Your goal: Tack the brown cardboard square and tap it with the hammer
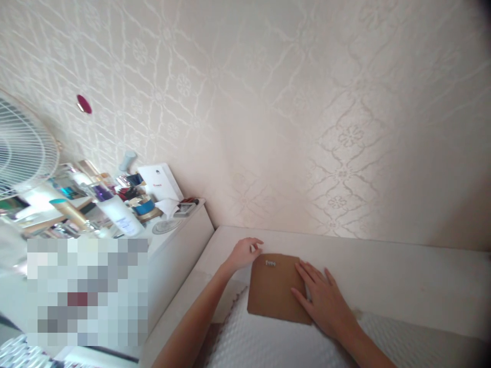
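A brown piece of cardboard (276, 291) with clipped upper corners lies across white quilted fabric (264, 342). Near its top edge sits a short row of several tiny pale pieces (270, 263), too small to name. My right hand (326, 301) rests flat over the cardboard's right edge, fingers spread. Just beyond the upper left corner is my left hand (246, 252), its fingers curled in toward the thumb. A small whitish spot shows between them, but whether it is a held thing I cannot make out.
A white ledge (383, 266) runs along the patterned wall (291, 128). To the left, a white cabinet (184, 271) carries a white box (160, 183), a white bottle (120, 214) and other bottles and jars. A fan (25, 145) stands at the far left. Part of the lower left is pixelated.
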Tool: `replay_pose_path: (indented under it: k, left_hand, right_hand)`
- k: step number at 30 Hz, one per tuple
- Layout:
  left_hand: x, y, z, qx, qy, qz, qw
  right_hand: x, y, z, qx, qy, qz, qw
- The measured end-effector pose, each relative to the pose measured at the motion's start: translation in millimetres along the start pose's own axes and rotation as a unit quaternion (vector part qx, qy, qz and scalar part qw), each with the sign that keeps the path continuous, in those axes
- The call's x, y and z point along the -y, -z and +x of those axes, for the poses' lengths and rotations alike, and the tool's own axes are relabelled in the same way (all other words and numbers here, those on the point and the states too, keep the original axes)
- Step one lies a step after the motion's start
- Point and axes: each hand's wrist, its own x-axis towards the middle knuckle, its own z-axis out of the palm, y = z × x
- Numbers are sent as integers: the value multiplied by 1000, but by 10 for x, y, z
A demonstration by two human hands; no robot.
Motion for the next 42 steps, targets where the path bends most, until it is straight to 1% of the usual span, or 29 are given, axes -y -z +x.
replay_pose_path:
  k: [2,4,5,9,15,19,22,25,27,29,31,32,34,36,40,42]
  left_hand:
    - [-41,12,-69,58,-39,-19,997]
    - [-79,9,-111,97,-54,-15,994]
    - [-94,3,-119,102,-52,-6,993]
    - [-114,-25,-109,87,-43,11,995]
    - [-116,-24,-86,107,-63,4,992]
    - [-120,-36,-60,114,-44,-19,992]
    - [-97,-68,-39,115,-28,-60,991]
    - [-77,-84,1,102,-10,-141,985]
    - [-77,-68,56,71,7,-169,983]
    - [-84,-38,133,23,24,-126,991]
    - [-91,-12,215,-23,35,-37,998]
    - [-92,-6,250,-34,38,8,999]
    - [-90,-12,296,-28,42,74,996]
    - [-85,-38,301,-20,43,103,994]
    - [-102,-74,200,-43,17,88,995]
    - [-126,-61,112,-19,-14,66,998]
  right_hand:
    - [3,4,0,3,-2,-1,1000]
    - [6,6,1,5,-1,-3,1000]
    - [7,7,2,5,-1,-4,1000]
    - [12,9,6,-3,1,-7,1000]
    - [7,15,8,-1,4,-16,1000]
    - [9,18,5,-5,6,-12,1000]
    - [13,24,2,-1,3,-13,1000]
    - [15,29,3,0,2,-14,1000]
    - [17,30,6,1,0,-14,1000]
    - [19,31,8,4,-1,-14,1000]
    - [21,32,8,4,-1,-14,1000]
    - [21,32,7,3,0,-13,1000]
    - [21,31,4,-1,0,-13,1000]
    - [21,30,1,-4,1,-12,1000]
    - [18,29,1,-6,5,-12,1000]
    - [14,32,4,-4,4,-11,1000]
